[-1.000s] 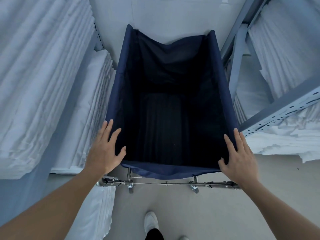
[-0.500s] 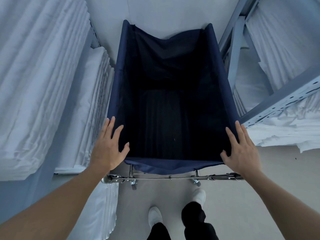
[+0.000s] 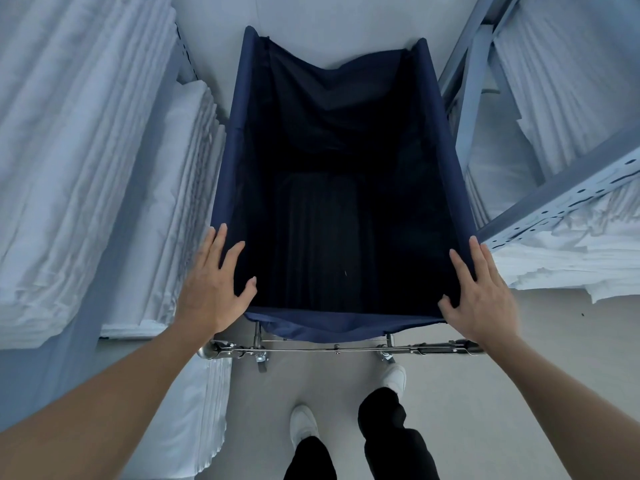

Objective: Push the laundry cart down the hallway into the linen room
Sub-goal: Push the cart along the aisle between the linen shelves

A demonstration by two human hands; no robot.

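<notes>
The laundry cart (image 3: 239,140) is a deep navy fabric bag on a chrome frame (image 3: 332,348) with castors, and its dark inside looks empty. It stands straight ahead of me in a narrow aisle between shelves of white linen. My left hand (image 3: 211,289) lies flat over the near left corner of the bag's rim, fingers spread and thumb over the inside. My right hand (image 3: 481,296) rests the same way on the near right corner. Neither hand curls around the rim.
Tall stacks of folded white sheets (image 3: 76,161) crowd the cart's left side. A grey metal shelf rack (image 3: 561,192) holding more linen juts in close on the right. A pale wall (image 3: 332,26) stands just beyond the cart's far end. My feet in white shoes (image 3: 303,424) are on grey floor.
The cart has rolled a little further along the aisle with both hands still on its near corners. My right foot has stepped up behind the frame.
</notes>
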